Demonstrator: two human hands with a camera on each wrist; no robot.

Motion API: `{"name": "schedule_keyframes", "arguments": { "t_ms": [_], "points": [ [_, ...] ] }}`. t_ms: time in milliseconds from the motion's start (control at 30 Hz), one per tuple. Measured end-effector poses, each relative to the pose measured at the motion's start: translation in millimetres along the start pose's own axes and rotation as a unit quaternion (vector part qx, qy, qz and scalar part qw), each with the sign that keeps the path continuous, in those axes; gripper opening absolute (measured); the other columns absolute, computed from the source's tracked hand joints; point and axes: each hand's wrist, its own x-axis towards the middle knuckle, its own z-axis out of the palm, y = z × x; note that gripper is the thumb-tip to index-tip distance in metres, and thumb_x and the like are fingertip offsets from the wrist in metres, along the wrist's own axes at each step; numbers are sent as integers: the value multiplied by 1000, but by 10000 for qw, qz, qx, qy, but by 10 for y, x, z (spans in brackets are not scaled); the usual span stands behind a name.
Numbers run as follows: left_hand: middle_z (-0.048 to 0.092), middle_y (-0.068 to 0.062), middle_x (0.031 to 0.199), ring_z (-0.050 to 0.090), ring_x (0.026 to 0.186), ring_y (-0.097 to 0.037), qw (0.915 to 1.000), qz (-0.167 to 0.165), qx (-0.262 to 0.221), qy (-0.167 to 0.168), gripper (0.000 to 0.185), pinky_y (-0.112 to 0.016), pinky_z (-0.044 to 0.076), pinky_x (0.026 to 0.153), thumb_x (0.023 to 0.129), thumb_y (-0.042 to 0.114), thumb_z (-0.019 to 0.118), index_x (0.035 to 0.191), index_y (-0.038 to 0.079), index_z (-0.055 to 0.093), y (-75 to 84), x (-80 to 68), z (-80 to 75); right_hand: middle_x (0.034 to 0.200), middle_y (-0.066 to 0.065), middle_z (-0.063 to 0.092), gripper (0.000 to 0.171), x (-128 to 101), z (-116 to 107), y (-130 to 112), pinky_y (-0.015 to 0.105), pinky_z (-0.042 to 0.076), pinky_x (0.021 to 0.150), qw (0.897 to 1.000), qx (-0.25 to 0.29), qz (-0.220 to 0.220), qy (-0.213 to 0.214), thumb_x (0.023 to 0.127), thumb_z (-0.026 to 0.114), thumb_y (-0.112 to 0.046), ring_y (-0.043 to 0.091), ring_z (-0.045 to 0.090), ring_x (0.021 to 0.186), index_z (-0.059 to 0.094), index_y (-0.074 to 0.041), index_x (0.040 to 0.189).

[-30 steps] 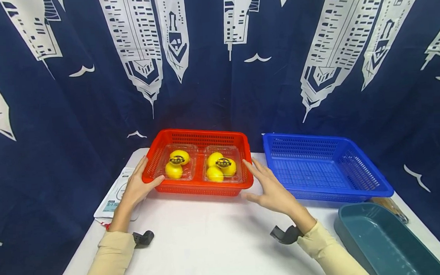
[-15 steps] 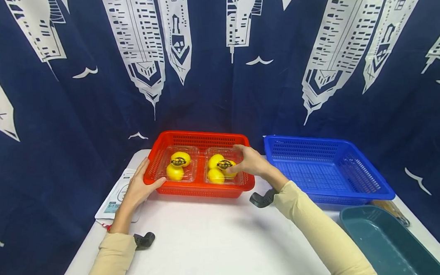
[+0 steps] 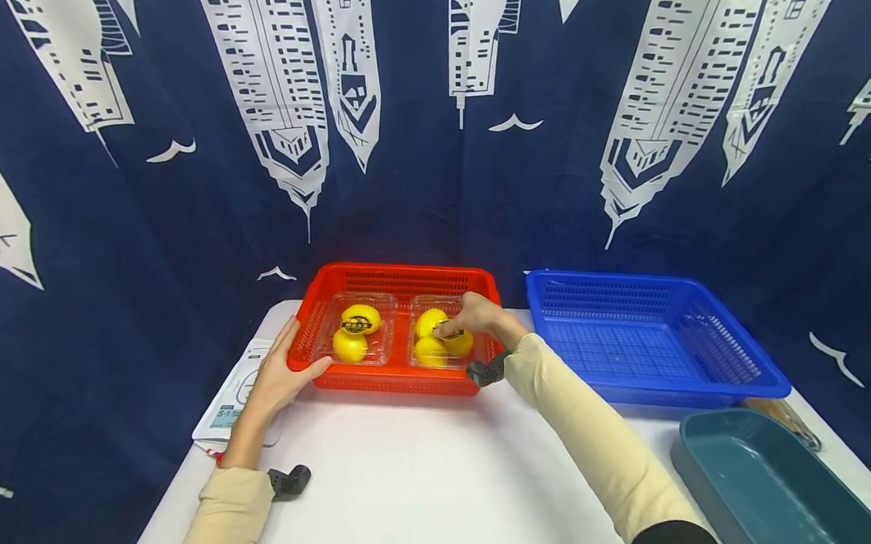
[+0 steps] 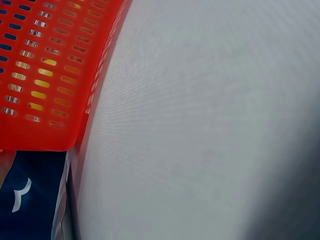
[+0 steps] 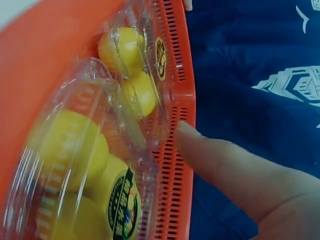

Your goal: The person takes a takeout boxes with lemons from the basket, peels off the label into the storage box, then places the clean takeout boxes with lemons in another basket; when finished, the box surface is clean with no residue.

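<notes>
A red mesh basket (image 3: 397, 385) stands at the back of the white table (image 3: 417, 486) and holds two clear boxes of yellow fruit. My left hand (image 3: 278, 379) rests against the basket's front left corner, fingers straight along the side and thumb on the front rim. My right hand (image 3: 475, 313) is over the right box (image 3: 432, 350), with its fingers bent down onto the labelled lid. The left box (image 3: 353, 334) lies untouched. The right wrist view shows the right box (image 5: 75, 165) close up, with one straight finger (image 5: 220, 165) beside it near the basket rim (image 5: 175, 165). No fingers are wrapped round the box.
A blue mesh basket (image 3: 693, 392) stands to the right of the red one. A teal tray (image 3: 757, 485) sits at the front right corner. A printed sheet (image 3: 228, 402) lies under my left hand at the table's left edge. A dark blue patterned curtain hangs behind.
My right hand has moved from the table in front of the red basket up and over the right box of fruit. The left hand has stayed at the basket's corner.
</notes>
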Motion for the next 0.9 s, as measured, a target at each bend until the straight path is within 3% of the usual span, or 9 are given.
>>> {"name": "schedule_keyframes", "arguments": {
  "t_ms": [133, 200, 433, 567, 633, 733, 900],
  "points": [
    [18, -12, 164, 20, 149, -37, 10000, -24, 7, -41, 99, -61, 22, 119, 82, 42, 73, 156, 8, 19, 24, 9, 21, 75, 0, 31, 42, 11, 1, 14, 24, 28, 57, 9999, -80, 79, -126, 78, 79, -30, 15, 34, 68, 45, -6, 82],
    [18, -12, 164, 21, 149, -37, 10000, -17, 16, -39, 98, -60, 23, 119, 82, 42, 74, 156, 8, 19, 30, 13, 27, 79, 2, 34, 42, 11, 9, 22, 23, 31, 60, 9999, -59, 88, -94, 79, 78, -29, 15, 37, 72, 46, -4, 89],
    [18, -11, 164, 21, 149, -37, 10000, 2, 21, -16, 97, -59, 23, 119, 82, 40, 74, 156, 7, 19, 20, -8, 22, 79, 1, 38, 38, 60, 68, 37, 22, 32, 59, 9993, 11, 346, 159, 77, 79, -25, 16, 40, 74, 53, -2, 91],
    [18, -11, 164, 22, 149, -37, 10000, 36, 43, 23, 97, -59, 23, 119, 82, 40, 74, 156, 8, 19, 10, -20, 14, 91, 4, 41, 51, 100, 92, 26, 27, 38, 71, 9979, -27, 579, 272, 77, 80, -27, 21, 44, 88, 50, 1, 107],
    [18, -11, 164, 22, 149, -37, 10000, 44, 27, 34, 97, -59, 24, 119, 82, 38, 74, 156, 9, 19, 5, -21, 13, 100, 8, 45, 57, 119, 105, 30, 32, 43, 84, 9973, 95, 678, 252, 78, 79, -27, 25, 44, 98, 49, 3, 116],
    [18, -11, 164, 23, 148, -37, 10000, 26, -3, 16, 97, -60, 24, 118, 82, 39, 74, 156, 10, 18, 0, -25, 11, 117, 12, 46, 67, 134, 131, 61, 40, 41, 105, 9962, 329, 791, 121, 79, 78, -25, 28, 43, 111, 44, 5, 129],
    [18, -12, 164, 22, 149, -38, 10000, 10, 24, -1, 98, -61, 24, 118, 82, 40, 74, 156, 9, 18, 5, -18, 3, 122, 13, 45, 66, 141, 143, 124, 43, 37, 113, 9934, 745, 865, -80, 82, 75, -21, 28, 43, 115, 42, 6, 133]
  ]
}}
